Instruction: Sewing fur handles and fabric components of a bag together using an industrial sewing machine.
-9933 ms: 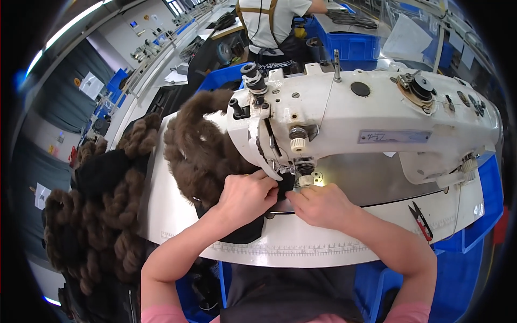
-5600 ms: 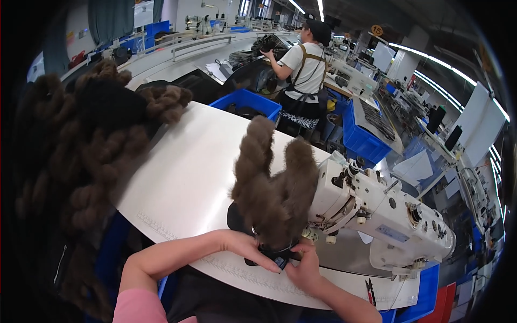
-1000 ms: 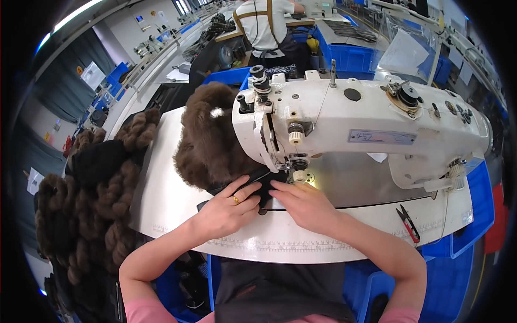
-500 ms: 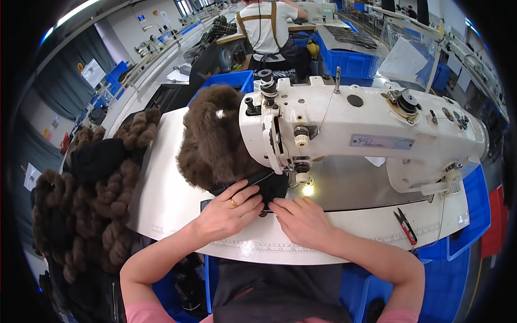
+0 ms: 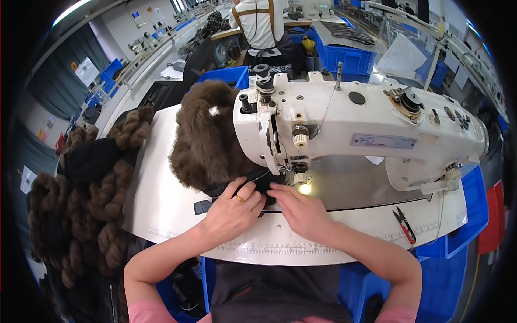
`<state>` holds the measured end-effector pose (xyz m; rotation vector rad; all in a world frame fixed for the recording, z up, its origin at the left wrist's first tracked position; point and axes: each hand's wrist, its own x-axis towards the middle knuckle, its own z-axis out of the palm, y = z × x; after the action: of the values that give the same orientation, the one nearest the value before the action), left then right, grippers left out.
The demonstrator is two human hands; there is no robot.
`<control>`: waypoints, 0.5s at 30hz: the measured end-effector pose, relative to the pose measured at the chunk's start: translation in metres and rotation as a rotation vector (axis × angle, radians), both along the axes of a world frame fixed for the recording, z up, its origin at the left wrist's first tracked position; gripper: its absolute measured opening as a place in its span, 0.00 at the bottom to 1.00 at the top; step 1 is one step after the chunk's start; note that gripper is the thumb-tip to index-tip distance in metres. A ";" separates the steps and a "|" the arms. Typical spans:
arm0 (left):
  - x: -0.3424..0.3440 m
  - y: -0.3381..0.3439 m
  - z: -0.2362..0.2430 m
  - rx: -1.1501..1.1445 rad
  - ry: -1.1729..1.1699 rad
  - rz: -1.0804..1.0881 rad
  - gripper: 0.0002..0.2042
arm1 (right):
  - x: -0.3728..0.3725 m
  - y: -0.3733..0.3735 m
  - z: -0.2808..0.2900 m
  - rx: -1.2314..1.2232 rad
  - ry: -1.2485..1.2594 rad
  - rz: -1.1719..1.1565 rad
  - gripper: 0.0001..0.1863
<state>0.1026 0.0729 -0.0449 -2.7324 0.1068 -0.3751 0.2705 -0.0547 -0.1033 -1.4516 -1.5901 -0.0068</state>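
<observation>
The brown fur piece point(image 5: 202, 137) lies left of the white sewing machine point(image 5: 339, 118), its black fabric edge point(image 5: 261, 182) by the presser foot, under a small light. My left hand point(image 5: 231, 212) rests on that fabric with bent, slightly parted fingers and a gold ring; its thumb is hidden. Just right of it, my right hand point(image 5: 304, 215) touches the fabric with outstretched fingertips, near the steel bed plate point(image 5: 355, 185). Red-handled snips point(image 5: 404, 226) lie on the white tabletop point(image 5: 161, 215), right of my hands.
A heap of brown fur and black pieces point(image 5: 91, 204) hangs at the table's left. Blue bins point(image 5: 458, 226) stand at the right, below and behind the table, with a red bin point(image 5: 490, 215) beyond. A co-worker point(image 5: 258, 29) in white works at another station behind the machine.
Earlier both hands held the fur piece upright, left of the machine; it now lies back beside the needle. Over the last second my hands have shifted only slightly on the fabric.
</observation>
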 end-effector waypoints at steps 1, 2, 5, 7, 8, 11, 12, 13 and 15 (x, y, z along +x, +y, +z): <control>0.000 0.000 0.000 -0.003 -0.001 0.004 0.15 | 0.004 0.007 -0.004 -0.070 -0.055 0.046 0.13; 0.000 0.001 0.000 -0.034 -0.018 -0.025 0.15 | 0.008 0.013 -0.006 -0.140 -0.110 0.086 0.15; 0.000 0.004 0.001 -0.077 -0.033 -0.080 0.13 | 0.005 0.029 -0.004 -0.215 -0.230 0.113 0.11; -0.002 0.006 0.002 -0.087 -0.032 -0.104 0.12 | 0.001 0.034 0.006 -0.305 -0.295 0.107 0.11; -0.004 0.007 0.003 -0.079 -0.015 -0.114 0.11 | -0.001 0.035 0.009 -0.395 -0.357 0.101 0.12; -0.008 0.009 0.005 -0.090 -0.003 -0.137 0.10 | 0.000 0.036 0.006 -0.311 -0.440 0.100 0.11; -0.009 0.010 0.006 -0.109 -0.006 -0.155 0.10 | -0.001 0.035 0.006 -0.309 -0.441 0.099 0.11; -0.011 0.010 0.007 -0.106 -0.006 -0.155 0.10 | -0.003 0.034 0.007 -0.259 -0.490 0.076 0.09; -0.012 0.012 0.009 -0.084 -0.056 -0.192 0.11 | -0.002 0.033 0.006 -0.205 -0.536 0.047 0.08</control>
<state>0.0905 0.0849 -0.0356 -2.7996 0.3470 -0.5198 0.2687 -0.0216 -0.0972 -1.6598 -2.1060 -0.2284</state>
